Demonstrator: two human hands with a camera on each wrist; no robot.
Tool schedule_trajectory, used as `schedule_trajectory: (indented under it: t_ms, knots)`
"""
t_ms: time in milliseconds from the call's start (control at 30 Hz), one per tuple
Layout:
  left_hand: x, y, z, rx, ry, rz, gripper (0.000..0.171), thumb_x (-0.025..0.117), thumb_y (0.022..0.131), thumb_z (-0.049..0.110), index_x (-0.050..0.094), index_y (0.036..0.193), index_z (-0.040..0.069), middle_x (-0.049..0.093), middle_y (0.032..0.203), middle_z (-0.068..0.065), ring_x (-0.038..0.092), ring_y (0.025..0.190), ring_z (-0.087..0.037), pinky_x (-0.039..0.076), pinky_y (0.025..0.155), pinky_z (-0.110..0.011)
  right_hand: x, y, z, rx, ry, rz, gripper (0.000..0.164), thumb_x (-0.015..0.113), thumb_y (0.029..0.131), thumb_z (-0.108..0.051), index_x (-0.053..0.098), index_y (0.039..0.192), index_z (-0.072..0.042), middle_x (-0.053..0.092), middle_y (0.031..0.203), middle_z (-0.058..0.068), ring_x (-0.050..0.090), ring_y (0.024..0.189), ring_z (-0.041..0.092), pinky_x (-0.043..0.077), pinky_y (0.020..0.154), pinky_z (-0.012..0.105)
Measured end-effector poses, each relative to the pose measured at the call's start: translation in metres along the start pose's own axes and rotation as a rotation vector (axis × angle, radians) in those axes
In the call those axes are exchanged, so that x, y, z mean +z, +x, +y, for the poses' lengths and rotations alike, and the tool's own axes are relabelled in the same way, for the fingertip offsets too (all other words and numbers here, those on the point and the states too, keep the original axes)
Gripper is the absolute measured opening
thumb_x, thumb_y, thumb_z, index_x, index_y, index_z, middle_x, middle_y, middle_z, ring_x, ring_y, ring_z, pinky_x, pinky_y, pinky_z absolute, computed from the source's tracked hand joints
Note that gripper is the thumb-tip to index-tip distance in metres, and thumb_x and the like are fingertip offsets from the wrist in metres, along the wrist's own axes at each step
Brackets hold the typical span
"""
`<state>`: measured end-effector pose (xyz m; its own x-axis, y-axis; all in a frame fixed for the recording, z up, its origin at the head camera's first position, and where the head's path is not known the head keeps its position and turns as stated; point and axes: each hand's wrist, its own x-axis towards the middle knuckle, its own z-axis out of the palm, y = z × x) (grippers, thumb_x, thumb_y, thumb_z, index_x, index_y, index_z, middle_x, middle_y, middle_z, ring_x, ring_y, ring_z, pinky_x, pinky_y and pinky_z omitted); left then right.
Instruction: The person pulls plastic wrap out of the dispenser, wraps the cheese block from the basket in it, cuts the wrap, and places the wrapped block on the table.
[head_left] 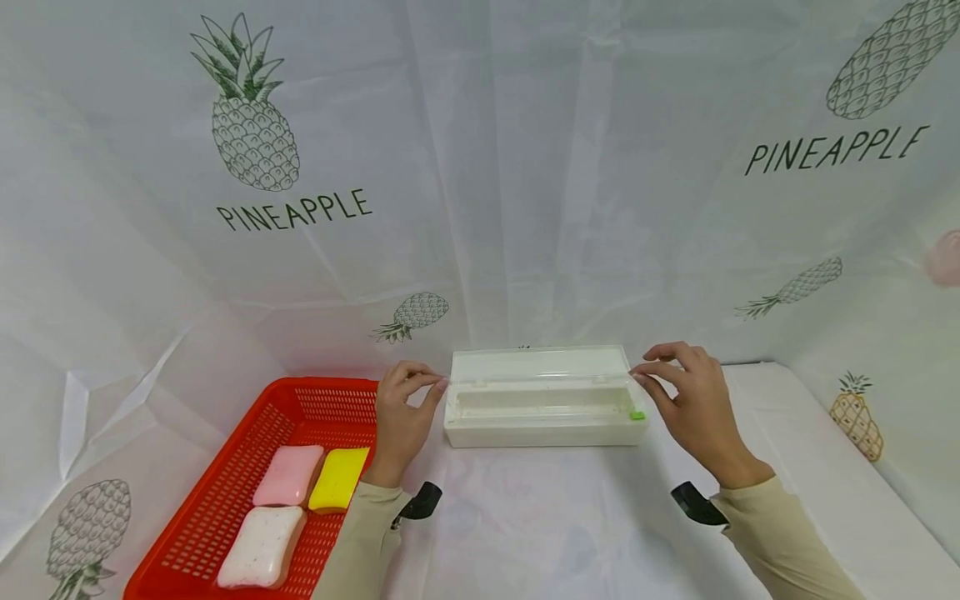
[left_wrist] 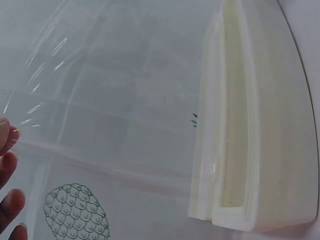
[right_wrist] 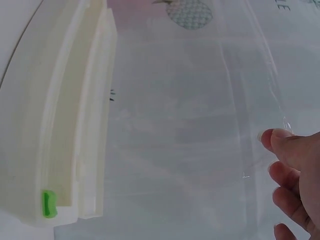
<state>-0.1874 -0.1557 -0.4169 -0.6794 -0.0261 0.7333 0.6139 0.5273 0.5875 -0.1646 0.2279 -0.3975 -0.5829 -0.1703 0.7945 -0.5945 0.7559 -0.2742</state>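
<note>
A clear sheet of cling film [left_wrist: 60, 46] stretches between my two hands, its creases catching light in both wrist views. My left hand [head_left: 401, 421] pinches one corner between thumb and forefinger, left of the box in the head view. On the right side, my right hand [head_left: 693, 408] pinches the other corner the same way, its remaining fingers loosely bent. Between the hands sits a long white cling film dispenser [head_left: 540, 436] with its lid [head_left: 536, 362] raised at the back. A green cutter slider [right_wrist: 49, 204] is at the right end of its front edge.
A red plastic basket [head_left: 217, 479] stands at the left, partly behind my left forearm. Inside lie a pink soap bar [head_left: 288, 475], a yellow one [head_left: 339, 479] and a white one [head_left: 262, 546]. A pineapple-print sheet [head_left: 525, 208] hangs close behind the dispenser.
</note>
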Motion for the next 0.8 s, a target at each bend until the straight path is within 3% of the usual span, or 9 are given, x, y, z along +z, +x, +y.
schedule_trajectory:
  t_ms: [533,800]
  knots:
    - [-0.008,0.011,0.005,0.115,-0.001,0.027,0.008,0.084,0.083,-0.005,0.081,0.09,-0.002,0.069,0.097,-0.014,0.06,0.093,-0.033,0.044,0.086,-0.041,-0.007,0.011,-0.005,-0.031,0.015,0.024,0.021,0.085,0.076,0.014,0.079,0.089,-0.002,0.067,0.101,0.017,0.056,0.089,0.041,0.037,0.085,0.062]
    - [-0.013,0.015,0.01,0.111,-0.007,0.022,0.011,0.084,0.083,-0.007,0.081,0.091,0.0,0.069,0.098,-0.015,0.061,0.095,-0.034,0.044,0.088,-0.043,-0.015,0.017,-0.009,-0.033,0.001,0.016,0.021,0.085,0.076,0.013,0.079,0.089,-0.002,0.068,0.097,0.013,0.058,0.089,0.036,0.036,0.089,0.062]
